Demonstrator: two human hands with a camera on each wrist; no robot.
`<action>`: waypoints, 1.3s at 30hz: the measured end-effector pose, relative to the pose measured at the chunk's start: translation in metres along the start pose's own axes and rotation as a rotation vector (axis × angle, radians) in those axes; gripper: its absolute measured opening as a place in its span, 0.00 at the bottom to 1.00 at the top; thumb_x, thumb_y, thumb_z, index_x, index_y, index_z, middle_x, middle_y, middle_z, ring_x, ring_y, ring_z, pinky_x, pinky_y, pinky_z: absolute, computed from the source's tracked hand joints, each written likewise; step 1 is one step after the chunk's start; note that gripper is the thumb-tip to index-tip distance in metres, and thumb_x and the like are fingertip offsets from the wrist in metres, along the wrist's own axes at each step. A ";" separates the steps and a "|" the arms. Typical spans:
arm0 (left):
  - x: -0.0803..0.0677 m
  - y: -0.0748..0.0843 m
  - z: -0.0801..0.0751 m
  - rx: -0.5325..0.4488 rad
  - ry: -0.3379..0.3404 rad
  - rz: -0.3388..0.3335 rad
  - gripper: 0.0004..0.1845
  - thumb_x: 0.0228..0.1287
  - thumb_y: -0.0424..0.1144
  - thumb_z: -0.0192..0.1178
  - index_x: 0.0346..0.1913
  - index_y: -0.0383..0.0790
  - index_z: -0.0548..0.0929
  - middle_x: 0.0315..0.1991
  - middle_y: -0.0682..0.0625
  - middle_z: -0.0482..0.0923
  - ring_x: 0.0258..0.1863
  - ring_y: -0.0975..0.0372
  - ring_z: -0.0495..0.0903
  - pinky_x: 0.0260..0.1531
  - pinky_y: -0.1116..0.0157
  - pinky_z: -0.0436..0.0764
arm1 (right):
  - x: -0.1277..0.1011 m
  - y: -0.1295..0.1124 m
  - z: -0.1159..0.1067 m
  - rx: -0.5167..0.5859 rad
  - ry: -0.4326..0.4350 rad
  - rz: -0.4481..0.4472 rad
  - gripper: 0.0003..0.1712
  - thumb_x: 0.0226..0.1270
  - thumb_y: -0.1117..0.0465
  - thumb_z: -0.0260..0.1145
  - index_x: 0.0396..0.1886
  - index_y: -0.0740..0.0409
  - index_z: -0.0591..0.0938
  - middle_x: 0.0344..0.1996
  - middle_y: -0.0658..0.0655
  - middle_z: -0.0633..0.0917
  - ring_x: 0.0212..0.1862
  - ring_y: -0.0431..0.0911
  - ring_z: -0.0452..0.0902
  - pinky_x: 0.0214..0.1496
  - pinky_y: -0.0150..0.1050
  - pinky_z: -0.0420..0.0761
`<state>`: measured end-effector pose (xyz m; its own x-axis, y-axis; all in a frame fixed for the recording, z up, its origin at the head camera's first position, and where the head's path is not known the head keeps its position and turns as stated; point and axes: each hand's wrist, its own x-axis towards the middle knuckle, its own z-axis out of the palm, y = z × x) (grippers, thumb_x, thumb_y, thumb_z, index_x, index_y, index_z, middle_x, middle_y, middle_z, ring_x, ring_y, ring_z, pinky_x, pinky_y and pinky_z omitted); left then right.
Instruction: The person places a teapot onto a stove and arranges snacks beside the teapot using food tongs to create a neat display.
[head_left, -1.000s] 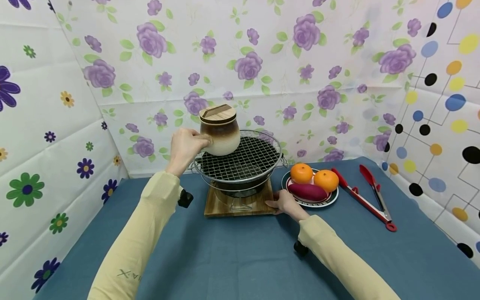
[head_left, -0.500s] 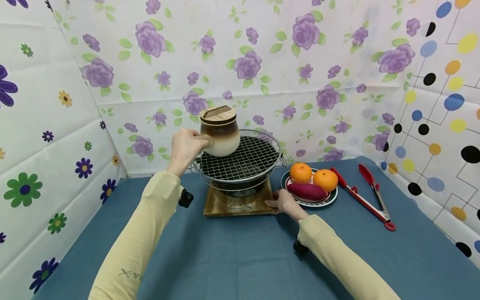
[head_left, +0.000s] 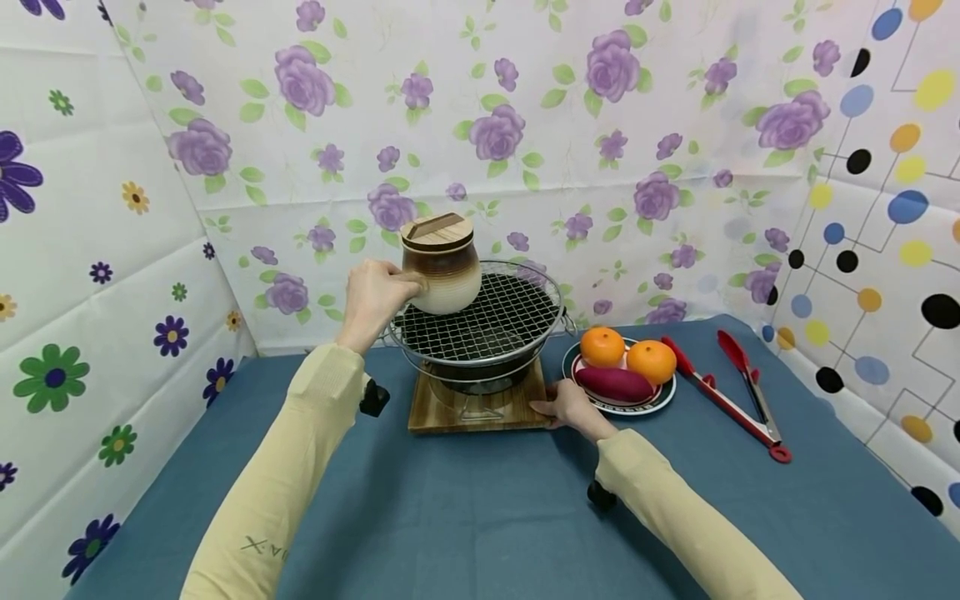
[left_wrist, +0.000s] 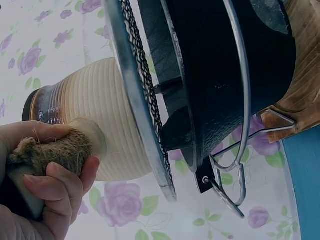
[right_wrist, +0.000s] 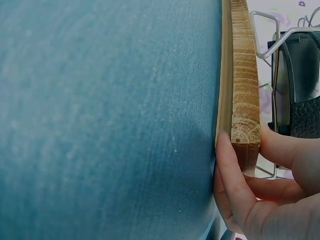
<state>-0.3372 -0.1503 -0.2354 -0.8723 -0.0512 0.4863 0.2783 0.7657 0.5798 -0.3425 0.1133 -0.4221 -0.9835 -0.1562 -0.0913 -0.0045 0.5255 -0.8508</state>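
While left hand [head_left: 378, 298] grips rope-wrapped handle [left_wrist: 62, 152] of lidded pot [head_left: 448, 283], partly covering it, pot is upright over left part of wire grate [head_left: 495, 321]; base hidden behind grate's rim in left wrist view, contact hard to tell. Right hand [head_left: 573, 410] pinches corner of wooden board [head_left: 435, 414] under black grill [head_left: 480, 372], cut off in right wrist view. Oranges [head_left: 651, 362] partly hide plate [head_left: 637, 409].

Head view bright, soft shadows on blue cloth [head_left: 480, 517]; wrist views dimmer.
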 end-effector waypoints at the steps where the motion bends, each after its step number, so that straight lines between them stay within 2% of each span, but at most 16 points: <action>1: 0.000 0.000 0.000 0.000 0.002 0.003 0.10 0.46 0.39 0.65 0.17 0.35 0.82 0.10 0.49 0.73 0.12 0.57 0.71 0.15 0.64 0.70 | 0.000 0.000 0.000 -0.003 -0.002 -0.002 0.17 0.58 0.67 0.66 0.43 0.75 0.77 0.26 0.59 0.78 0.23 0.50 0.80 0.25 0.38 0.79; 8: 0.000 -0.002 0.001 0.001 0.021 0.021 0.10 0.46 0.39 0.64 0.18 0.35 0.82 0.09 0.50 0.72 0.12 0.57 0.70 0.15 0.63 0.69 | 0.000 -0.001 -0.001 -0.002 -0.001 -0.003 0.16 0.58 0.67 0.66 0.42 0.75 0.77 0.26 0.59 0.78 0.24 0.50 0.80 0.25 0.38 0.79; 16: 0.000 -0.002 0.002 0.007 0.009 0.025 0.12 0.47 0.39 0.63 0.16 0.34 0.80 0.08 0.50 0.71 0.10 0.57 0.70 0.15 0.63 0.69 | 0.000 -0.001 -0.002 0.018 -0.005 0.008 0.17 0.58 0.67 0.66 0.44 0.75 0.76 0.28 0.60 0.79 0.25 0.50 0.80 0.26 0.38 0.79; 23: -0.002 0.001 -0.001 0.009 -0.035 0.004 0.13 0.50 0.40 0.63 0.18 0.34 0.80 0.10 0.48 0.72 0.11 0.57 0.70 0.13 0.63 0.68 | 0.000 0.001 -0.002 0.016 -0.015 0.012 0.19 0.58 0.67 0.65 0.46 0.76 0.75 0.28 0.60 0.78 0.26 0.50 0.80 0.27 0.39 0.79; 32: -0.003 0.006 -0.007 0.015 -0.134 -0.043 0.12 0.52 0.42 0.62 0.28 0.34 0.80 0.19 0.46 0.76 0.17 0.57 0.73 0.18 0.63 0.72 | 0.000 0.000 0.000 0.031 -0.005 0.028 0.17 0.58 0.67 0.65 0.44 0.75 0.76 0.27 0.60 0.78 0.25 0.50 0.80 0.27 0.38 0.79; 39: -0.003 0.005 -0.008 0.005 -0.148 -0.043 0.14 0.53 0.42 0.61 0.34 0.33 0.80 0.23 0.45 0.77 0.19 0.56 0.75 0.19 0.62 0.73 | 0.000 0.001 0.001 0.022 -0.004 0.023 0.17 0.58 0.67 0.66 0.44 0.75 0.76 0.26 0.60 0.78 0.25 0.50 0.79 0.26 0.39 0.79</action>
<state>-0.3299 -0.1511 -0.2285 -0.9332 0.0105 0.3592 0.2374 0.7683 0.5944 -0.3423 0.1136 -0.4236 -0.9826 -0.1475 -0.1132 0.0224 0.5104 -0.8596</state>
